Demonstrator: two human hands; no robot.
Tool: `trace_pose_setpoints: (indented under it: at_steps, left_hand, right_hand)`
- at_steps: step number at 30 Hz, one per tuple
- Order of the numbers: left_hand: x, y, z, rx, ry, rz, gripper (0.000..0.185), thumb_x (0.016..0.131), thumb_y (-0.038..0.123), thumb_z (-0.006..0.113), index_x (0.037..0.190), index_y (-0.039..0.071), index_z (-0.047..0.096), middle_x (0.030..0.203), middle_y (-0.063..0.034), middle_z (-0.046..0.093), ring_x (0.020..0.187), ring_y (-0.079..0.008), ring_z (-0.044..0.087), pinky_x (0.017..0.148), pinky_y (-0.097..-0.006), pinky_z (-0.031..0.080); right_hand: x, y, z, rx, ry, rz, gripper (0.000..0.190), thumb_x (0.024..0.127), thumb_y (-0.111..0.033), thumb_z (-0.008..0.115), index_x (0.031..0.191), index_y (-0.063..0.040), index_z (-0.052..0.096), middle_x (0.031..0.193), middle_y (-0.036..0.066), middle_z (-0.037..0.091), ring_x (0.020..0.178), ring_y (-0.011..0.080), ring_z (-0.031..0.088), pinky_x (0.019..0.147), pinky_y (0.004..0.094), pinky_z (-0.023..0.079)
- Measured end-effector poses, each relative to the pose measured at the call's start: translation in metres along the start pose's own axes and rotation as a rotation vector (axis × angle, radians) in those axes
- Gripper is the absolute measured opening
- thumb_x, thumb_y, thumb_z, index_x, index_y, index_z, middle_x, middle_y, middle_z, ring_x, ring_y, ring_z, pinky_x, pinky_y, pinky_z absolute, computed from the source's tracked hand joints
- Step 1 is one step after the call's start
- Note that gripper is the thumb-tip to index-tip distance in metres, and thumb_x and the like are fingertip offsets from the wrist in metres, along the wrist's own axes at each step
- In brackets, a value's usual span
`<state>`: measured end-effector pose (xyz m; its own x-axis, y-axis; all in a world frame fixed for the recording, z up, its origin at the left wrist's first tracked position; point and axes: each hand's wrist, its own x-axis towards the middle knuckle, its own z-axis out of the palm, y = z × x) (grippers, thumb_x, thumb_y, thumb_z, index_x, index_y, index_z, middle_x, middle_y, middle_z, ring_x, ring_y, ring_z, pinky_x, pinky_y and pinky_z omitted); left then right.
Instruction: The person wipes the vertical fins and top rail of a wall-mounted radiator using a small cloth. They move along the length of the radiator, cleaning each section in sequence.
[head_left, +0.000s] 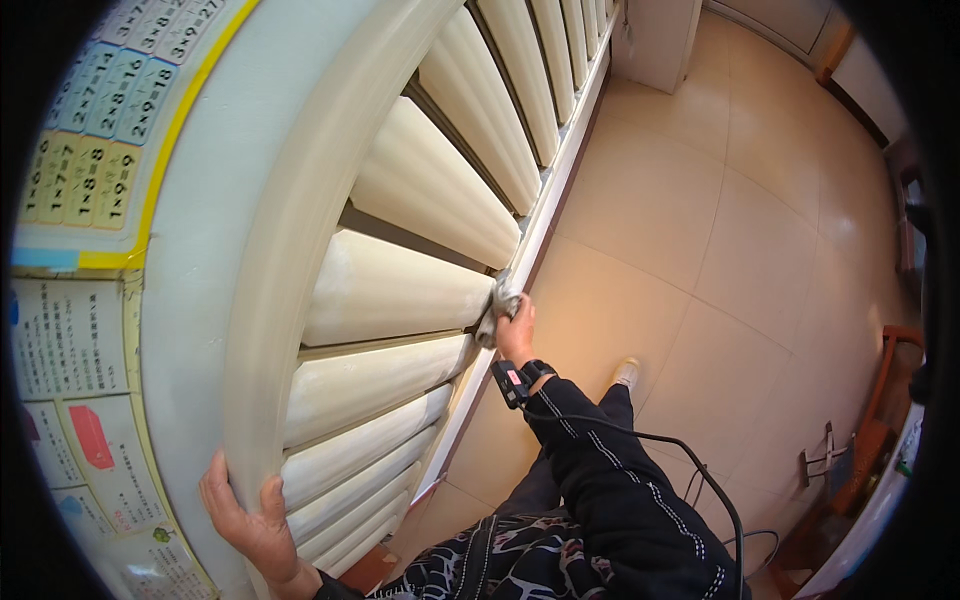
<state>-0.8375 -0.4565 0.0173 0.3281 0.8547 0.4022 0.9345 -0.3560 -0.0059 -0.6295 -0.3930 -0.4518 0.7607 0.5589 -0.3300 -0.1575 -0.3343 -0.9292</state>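
Note:
A cream column radiator (424, 199) runs along the wall, its broad upright columns standing side by side under a thick rounded top pipe (277, 247). My left hand (259, 521) grips that pipe, fingers on the wall side and thumb on the room side. Low down, my right hand (517, 330) holds a crumpled grey cloth (501, 304). The cloth presses against the foot of the columns, by the white ledge (454, 435) along the base. Part of the cloth is hidden by my fingers. A black device with a strap (514, 381) sits on my right wrist.
Posters with printed writing (82, 337) cover the wall at left. A black cable (675, 439) trails from my right wrist. Tiled floor (675, 247) spreads to the right, with wooden furniture (870, 450) at the lower right and a white cabinet or pillar (656, 45) at the top.

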Motion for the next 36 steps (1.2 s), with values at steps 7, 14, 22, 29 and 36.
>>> trace_pose_setpoints:
  at_steps: [7,14,22,29,36]
  left_hand:
    - [0.005,0.006,-0.003,0.024,-0.009,0.065,0.062,0.085,0.028,0.080,0.133,-0.004,0.057,0.110,-0.0205,0.062,0.103,-0.0406,0.055,0.093,-0.0470,0.045]
    - [0.007,0.007,-0.005,0.031,-0.020,0.103,0.066,0.083,0.029,0.081,0.134,-0.004,0.056,0.111,-0.0211,0.062,0.101,-0.0420,0.055,0.090,-0.0493,0.045]
    - [0.006,0.001,-0.002,0.035,0.004,0.128,0.064,0.084,0.028,0.081,0.134,-0.004,0.056,0.113,-0.0212,0.062,0.103,-0.0425,0.055,0.091,-0.0500,0.046]
    - [0.004,0.002,0.000,0.040,0.008,0.105,0.062,0.086,0.028,0.079,0.135,-0.003,0.056,0.111,-0.0214,0.061,0.103,-0.0424,0.055,0.091,-0.0497,0.045]
    - [0.004,0.004,-0.001,0.061,-0.001,0.109,0.062,0.088,0.030,0.078,0.135,-0.003,0.056,0.111,-0.0218,0.061,0.103,-0.0431,0.054,0.091,-0.0489,0.044]
  right_hand:
    - [0.011,-0.060,0.005,0.082,-0.117,0.187,0.068,0.084,-0.009,0.058,0.150,0.001,0.040,0.134,0.033,0.041,0.125,0.0482,0.048,0.112,0.0455,0.039]
    - [-0.068,-0.200,-0.022,0.252,-0.038,-0.235,0.066,0.086,-0.009,0.062,0.148,0.004,0.042,0.133,0.025,0.040,0.124,0.0406,0.046,0.111,0.0422,0.040]
    - [-0.123,-0.329,-0.053,0.476,-0.095,-0.668,0.082,0.083,0.001,0.064,0.159,-0.007,0.033,0.129,0.022,0.040,0.117,0.0380,0.048,0.104,0.0408,0.044]
    - [-0.091,-0.261,-0.042,0.323,-0.071,-0.785,0.067,0.079,0.003,0.067,0.143,0.000,0.046,0.131,0.022,0.042,0.121,0.0410,0.048,0.105,0.0423,0.045]
    - [-0.035,-0.096,-0.011,0.017,0.022,-0.347,0.052,0.080,-0.006,0.068,0.129,0.004,0.054,0.127,0.027,0.048,0.118,0.0438,0.051,0.105,0.0436,0.046]
